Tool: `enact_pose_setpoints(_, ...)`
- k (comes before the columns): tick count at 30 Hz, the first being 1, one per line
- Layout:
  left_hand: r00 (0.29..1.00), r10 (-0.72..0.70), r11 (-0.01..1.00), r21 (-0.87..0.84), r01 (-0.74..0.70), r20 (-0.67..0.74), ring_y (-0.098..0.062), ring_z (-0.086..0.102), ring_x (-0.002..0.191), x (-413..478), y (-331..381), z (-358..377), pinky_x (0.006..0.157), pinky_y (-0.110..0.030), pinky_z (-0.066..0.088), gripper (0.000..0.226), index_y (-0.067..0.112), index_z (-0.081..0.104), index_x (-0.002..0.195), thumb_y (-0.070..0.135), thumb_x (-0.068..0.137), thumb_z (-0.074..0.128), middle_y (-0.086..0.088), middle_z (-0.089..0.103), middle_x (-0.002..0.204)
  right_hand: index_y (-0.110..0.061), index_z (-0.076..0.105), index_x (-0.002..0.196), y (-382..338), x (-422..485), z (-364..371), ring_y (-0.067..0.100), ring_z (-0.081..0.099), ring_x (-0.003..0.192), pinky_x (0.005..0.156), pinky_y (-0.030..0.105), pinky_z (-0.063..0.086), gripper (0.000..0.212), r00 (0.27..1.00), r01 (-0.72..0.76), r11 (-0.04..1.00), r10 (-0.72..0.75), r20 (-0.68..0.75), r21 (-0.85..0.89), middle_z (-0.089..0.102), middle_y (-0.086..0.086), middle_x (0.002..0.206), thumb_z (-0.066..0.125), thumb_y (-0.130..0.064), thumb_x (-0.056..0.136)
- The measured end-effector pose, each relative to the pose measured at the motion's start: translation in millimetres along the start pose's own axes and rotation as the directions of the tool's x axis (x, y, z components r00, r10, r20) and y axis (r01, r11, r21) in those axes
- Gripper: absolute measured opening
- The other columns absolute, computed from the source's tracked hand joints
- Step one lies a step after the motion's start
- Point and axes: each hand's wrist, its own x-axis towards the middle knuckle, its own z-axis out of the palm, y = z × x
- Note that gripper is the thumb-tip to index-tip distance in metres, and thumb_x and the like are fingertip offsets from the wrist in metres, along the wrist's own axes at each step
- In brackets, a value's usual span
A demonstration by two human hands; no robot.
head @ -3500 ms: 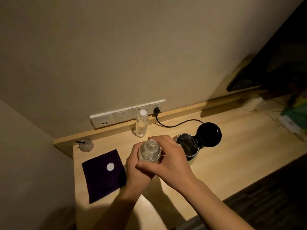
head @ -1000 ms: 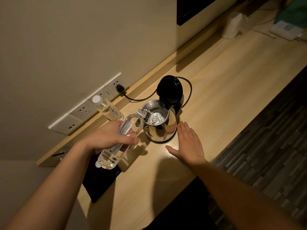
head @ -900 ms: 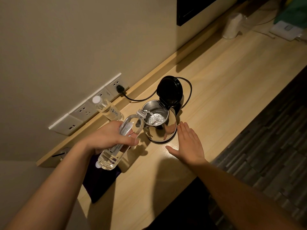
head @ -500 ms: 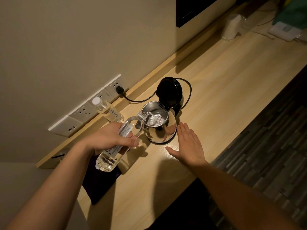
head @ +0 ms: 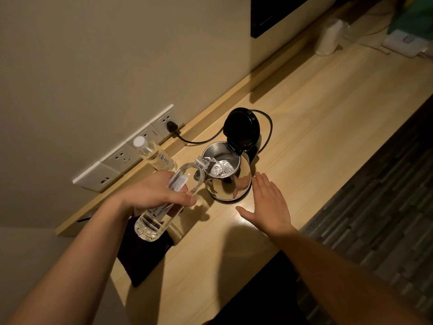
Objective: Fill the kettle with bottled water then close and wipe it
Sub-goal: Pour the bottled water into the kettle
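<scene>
A steel kettle (head: 230, 187) stands on the wooden desk with its black lid (head: 241, 130) flipped up and open. My left hand (head: 154, 193) grips a clear water bottle (head: 164, 207), tilted with its uncapped mouth over the kettle's rim, and water streams into the kettle. My right hand (head: 269, 205) rests flat on the desk just right of the kettle, fingers apart, holding nothing. A dark purple cloth (head: 143, 261) lies on the desk beneath the bottle's base, partly hidden by my left arm.
A second, capped bottle (head: 153, 154) stands against the wall by the socket strip (head: 126, 148). The kettle's black cord (head: 199, 140) runs to a plug there. A white roll (head: 328, 38) and white box (head: 405, 43) sit far right. The desk's front edge runs diagonally.
Since 3.5 s ago the bottle lost its cap and went to my left hand, tilted over the kettle. In the last second the pour continues and the bottle's base has risen slightly.
</scene>
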Motion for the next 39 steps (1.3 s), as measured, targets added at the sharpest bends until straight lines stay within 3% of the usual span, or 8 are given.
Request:
enact_pose_setpoints(4, 1.000, -0.012, 1.000, 0.006, 0.012, -0.005, -0.044, 0.072, 0.090, -0.5, -2.0, -1.0, 0.087, -0.056, 0.057, 0.048, 0.008, 0.072, 0.090, 0.046, 0.067, 0.086, -0.013, 0.077, 0.090, -0.012, 0.014, 0.165, 0.1, -1.3, -0.6, 0.020, 0.003, 0.161, 0.129, 0.038, 0.006, 0.108, 1.000, -0.002, 1.000, 0.002, 0.002, -0.011, 0.010, 0.008, 0.174, 0.031, -0.085, 0.088)
enact_pose_setpoints(9, 0.999, -0.032, 0.999, -0.020, 0.033, 0.026, -0.051, 0.070, 0.095, -1.5, -3.3, -4.7, 0.091, -0.064, 0.055, 0.043, 0.005, 0.071, 0.094, 0.040, 0.073, 0.086, -0.024, 0.075, 0.098, -0.012, 0.013, 0.165, -0.1, -1.2, -0.5, 0.020, 0.001, 0.161, 0.127, 0.036, 0.002, 0.107, 1.000, 0.000, 1.000, 0.001, 0.010, -0.023, 0.008, 0.007, 0.174, 0.030, -0.086, 0.089)
enact_pose_setpoints(12, 0.999, -0.017, 1.000, -0.025, 0.018, 0.048, -0.053, 0.069, 0.092, -0.6, -6.1, -6.4, 0.089, -0.061, 0.056, 0.026, 0.013, 0.072, 0.087, 0.034, 0.077, 0.086, -0.017, 0.076, 0.093, -0.012, 0.013, 0.165, -0.4, -1.5, 0.0, 0.020, 0.001, 0.161, 0.127, 0.036, 0.001, 0.107, 1.000, -0.006, 1.000, 0.006, 0.011, -0.023, 0.008, 0.007, 0.174, 0.030, -0.085, 0.089)
enact_pose_setpoints(17, 0.998, -0.037, 0.999, -0.033, 0.039, 0.056, -0.049, 0.071, 0.087, 1.5, -9.8, -8.8, 0.082, -0.054, 0.058, 0.037, 0.003, 0.070, 0.092, 0.033, 0.079, 0.087, -0.026, 0.074, 0.094, -0.012, 0.014, 0.165, -0.6, -1.5, -0.2, 0.020, 0.000, 0.161, 0.127, 0.035, 0.000, 0.106, 1.000, -0.005, 0.999, 0.005, 0.013, -0.031, 0.008, 0.007, 0.174, 0.030, -0.085, 0.089)
enact_pose_setpoints(22, 0.997, -0.032, 0.999, -0.004, 0.032, 0.076, -0.025, 0.071, 0.074, 0.3, -8.5, -10.6, 0.068, -0.035, 0.058, 0.039, 0.005, 0.070, 0.090, 0.037, 0.076, 0.087, -0.009, 0.075, 0.086, -0.012, 0.014, 0.165, -0.2, -1.3, 0.2, 0.020, 0.001, 0.161, 0.128, 0.037, 0.003, 0.106, 1.000, -0.002, 0.999, 0.002, 0.007, -0.038, 0.009, 0.008, 0.174, 0.029, -0.086, 0.089)
enact_pose_setpoints(26, 0.997, -0.035, 0.999, -0.022, 0.037, 0.069, -0.027, 0.071, 0.076, 1.1, -9.8, -12.2, 0.070, -0.037, 0.058, 0.044, 0.001, 0.070, 0.091, 0.037, 0.074, 0.089, -0.012, 0.075, 0.087, -0.011, 0.015, 0.164, 0.2, -1.3, 0.9, 0.021, 0.003, 0.161, 0.128, 0.037, 0.004, 0.107, 1.000, 0.000, 0.999, 0.000, 0.000, -0.038, 0.010, 0.008, 0.174, 0.029, -0.086, 0.089)
enact_pose_setpoints(35, 0.995, -0.021, 1.000, -0.020, 0.023, 0.097, -0.021, 0.066, 0.075, 1.2, -9.3, -11.9, 0.072, -0.037, 0.052, 0.035, 0.016, 0.070, 0.083, 0.044, 0.071, 0.086, -0.002, 0.071, 0.082, -0.011, 0.016, 0.164, -0.1, -2.0, 0.6, 0.021, 0.005, 0.161, 0.129, 0.038, 0.009, 0.107, 1.000, -0.006, 0.999, 0.005, -0.009, -0.039, 0.012, 0.008, 0.174, 0.030, -0.086, 0.089)
enact_pose_setpoints(39, 0.996, -0.014, 1.000, -0.010, 0.015, 0.087, -0.025, 0.066, 0.077, 1.1, -7.4, -12.3, 0.073, -0.040, 0.053, 0.040, 0.014, 0.070, 0.083, 0.047, 0.068, 0.087, -0.008, 0.071, 0.083, -0.012, 0.017, 0.164, 0.0, -2.0, 0.8, 0.021, 0.005, 0.161, 0.130, 0.039, 0.011, 0.107, 1.000, -0.007, 0.999, 0.006, -0.010, -0.041, 0.013, 0.009, 0.174, 0.029, -0.087, 0.088)
